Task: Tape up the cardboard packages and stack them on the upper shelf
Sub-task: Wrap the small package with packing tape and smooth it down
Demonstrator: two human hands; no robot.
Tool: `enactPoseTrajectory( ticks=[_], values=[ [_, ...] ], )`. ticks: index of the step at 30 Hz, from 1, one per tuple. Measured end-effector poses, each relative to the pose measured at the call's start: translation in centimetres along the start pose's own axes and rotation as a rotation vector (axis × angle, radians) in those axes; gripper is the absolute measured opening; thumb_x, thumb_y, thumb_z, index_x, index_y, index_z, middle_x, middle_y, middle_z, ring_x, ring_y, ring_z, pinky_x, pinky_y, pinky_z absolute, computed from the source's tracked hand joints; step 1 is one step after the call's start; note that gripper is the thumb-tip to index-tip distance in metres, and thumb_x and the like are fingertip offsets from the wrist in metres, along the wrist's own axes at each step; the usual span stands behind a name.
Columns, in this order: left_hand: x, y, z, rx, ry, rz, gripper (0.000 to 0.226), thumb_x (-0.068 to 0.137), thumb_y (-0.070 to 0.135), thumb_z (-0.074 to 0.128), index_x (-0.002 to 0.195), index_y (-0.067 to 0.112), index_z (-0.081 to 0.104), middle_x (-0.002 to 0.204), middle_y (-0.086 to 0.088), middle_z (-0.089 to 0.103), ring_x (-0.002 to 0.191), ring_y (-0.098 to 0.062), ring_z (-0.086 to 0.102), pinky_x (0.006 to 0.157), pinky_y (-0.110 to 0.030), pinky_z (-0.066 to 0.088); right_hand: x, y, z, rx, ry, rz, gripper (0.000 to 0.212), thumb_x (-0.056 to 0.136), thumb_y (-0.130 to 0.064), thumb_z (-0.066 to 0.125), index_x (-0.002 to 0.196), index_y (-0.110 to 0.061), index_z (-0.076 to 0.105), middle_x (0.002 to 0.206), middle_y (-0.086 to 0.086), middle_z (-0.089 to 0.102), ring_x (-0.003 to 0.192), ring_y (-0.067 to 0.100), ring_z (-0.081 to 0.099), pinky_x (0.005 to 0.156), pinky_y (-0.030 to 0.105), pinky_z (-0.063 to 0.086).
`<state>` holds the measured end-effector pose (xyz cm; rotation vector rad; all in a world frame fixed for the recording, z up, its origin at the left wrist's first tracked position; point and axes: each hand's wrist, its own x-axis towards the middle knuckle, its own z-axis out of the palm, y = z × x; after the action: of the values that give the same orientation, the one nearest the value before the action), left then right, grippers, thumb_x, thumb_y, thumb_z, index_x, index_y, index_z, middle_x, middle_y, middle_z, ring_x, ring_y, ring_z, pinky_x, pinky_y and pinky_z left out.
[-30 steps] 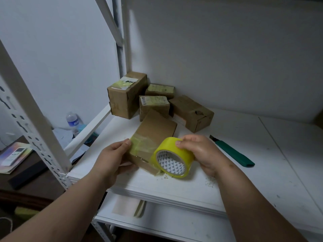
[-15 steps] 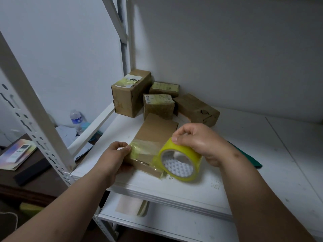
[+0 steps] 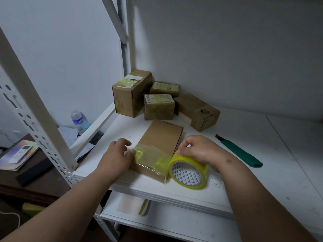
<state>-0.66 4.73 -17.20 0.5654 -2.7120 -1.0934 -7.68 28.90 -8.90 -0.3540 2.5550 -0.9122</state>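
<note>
- Two hands at work: left hand (image 3: 116,157) flat, pinning the strip's end to the flat cardboard package (image 3: 160,147) near the shelf (image 3: 262,180) front edge.
- Right hand (image 3: 201,151) pinching the yellow tape roll (image 3: 187,172), keeping the strip taut.
- Four boxes (image 3: 158,106) parked at the back corner, apparently waiting.

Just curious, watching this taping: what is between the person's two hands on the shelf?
In the head view, a flat cardboard package with a yellow tape strip lies between the left hand and right hand.
</note>
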Motion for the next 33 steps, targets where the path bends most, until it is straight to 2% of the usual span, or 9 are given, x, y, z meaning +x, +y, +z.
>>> enactPoseTrajectory(
  ticks=[4,7,10,14,20,23,26,31,33],
  values=[
    [-0.3,-0.6,0.1,0.253,0.137,0.468,0.022,0.085,0.008,0.057,0.096,0.021,0.072,0.096,0.001,0.064,0.080,-0.023,0.062,0.069,-0.033,0.051,0.1,0.1,0.0,0.004,-0.010,0.006,0.019,0.086,-0.038,0.072,0.095,-0.021,0.070,0.094,-0.006,0.065,0.086,0.010,0.058,0.075,0.030,0.047],
    [-0.6,-0.4,0.2,0.440,0.089,0.661,0.040,0.073,0.016,0.043,0.094,0.015,0.076,0.096,-0.001,0.070,0.083,-0.028,0.065,0.069,-0.035,0.056,0.2,0.4,0.1,0.014,-0.004,0.006,0.019,0.086,-0.039,0.072,0.093,-0.022,0.070,0.095,-0.005,0.067,0.087,0.011,0.059,0.075,0.030,0.047],
    [-1.6,-0.1,0.2,0.492,-0.014,0.578,0.043,0.084,0.027,0.041,0.112,0.017,0.072,0.112,-0.003,0.068,0.096,-0.027,0.063,0.076,-0.040,0.057,0.4,0.7,0.3,0.017,0.012,-0.005,0.019,0.086,-0.041,0.071,0.093,-0.023,0.070,0.095,-0.006,0.067,0.089,0.011,0.060,0.076,0.030,0.048],
    [-4.1,-0.7,0.9,0.678,-0.067,0.514,0.063,0.092,0.067,0.034,0.146,0.036,0.044,0.142,-0.001,0.054,0.126,-0.026,0.052,0.090,-0.044,0.046,0.8,1.1,0.7,0.046,0.040,-0.019,0.017,0.086,-0.042,0.071,0.089,-0.025,0.069,0.102,-0.006,0.068,0.092,0.012,0.061,0.080,0.032,0.050],
    [-3.9,1.1,1.5,0.761,-0.086,0.565,0.063,0.092,0.061,0.035,0.137,0.024,0.057,0.148,0.000,0.050,0.138,-0.022,0.044,0.112,-0.044,0.033,1.0,1.5,1.0,0.060,0.057,-0.038,0.015,0.087,-0.040,0.068,0.090,-0.025,0.069,0.109,-0.006,0.067,0.097,0.013,0.060,0.076,0.030,0.046],
    [-4.3,1.4,2.5,0.717,-0.128,0.582,0.069,0.094,0.062,0.032,0.148,0.020,0.043,0.153,-0.004,0.043,0.143,-0.019,0.031,0.120,-0.039,0.022,0.8,1.6,1.1,0.059,0.057,-0.047,0.016,0.088,-0.041,0.067,0.090,-0.026,0.068,0.109,-0.007,0.067,0.096,0.011,0.060,0.079,0.031,0.049],
    [-3.9,2.4,2.2,0.686,-0.187,0.555,0.086,0.083,0.074,0.015,0.155,0.028,0.024,0.163,0.003,0.019,0.151,-0.018,0.014,0.120,-0.035,0.009,0.4,1.5,1.2,0.062,0.079,-0.039,0.018,0.089,-0.043,0.066,0.092,-0.025,0.068,0.107,-0.007,0.066,0.093,0.009,0.060,0.075,0.028,0.048],
    [-4.2,3.6,1.9,0.738,-0.247,0.527,0.096,0.083,0.065,0.048,0.158,0.023,0.006,0.166,-0.001,0.001,0.153,-0.022,0.001,0.122,-0.039,0.002,-0.1,1.7,1.3,0.077,0.141,-0.034,0.025,0.086,-0.051,0.069,0.089,-0.027,0.065,0.097,-0.007,0.064,0.085,0.010,0.061,0.062,0.026,0.042],
    [-4.9,3.3,2.5,0.738,-0.233,0.534,0.102,0.079,0.072,0.042,0.157,0.026,-0.004,0.166,-0.004,-0.005,0.153,-0.027,-0.005,0.121,-0.047,-0.002,-0.2,2.0,1.5,0.099,0.164,-0.032,0.032,0.084,-0.056,0.068,0.090,-0.026,0.066,0.095,-0.006,0.065,0.086,0.012,0.061,0.063,0.027,0.042]
  ],
)
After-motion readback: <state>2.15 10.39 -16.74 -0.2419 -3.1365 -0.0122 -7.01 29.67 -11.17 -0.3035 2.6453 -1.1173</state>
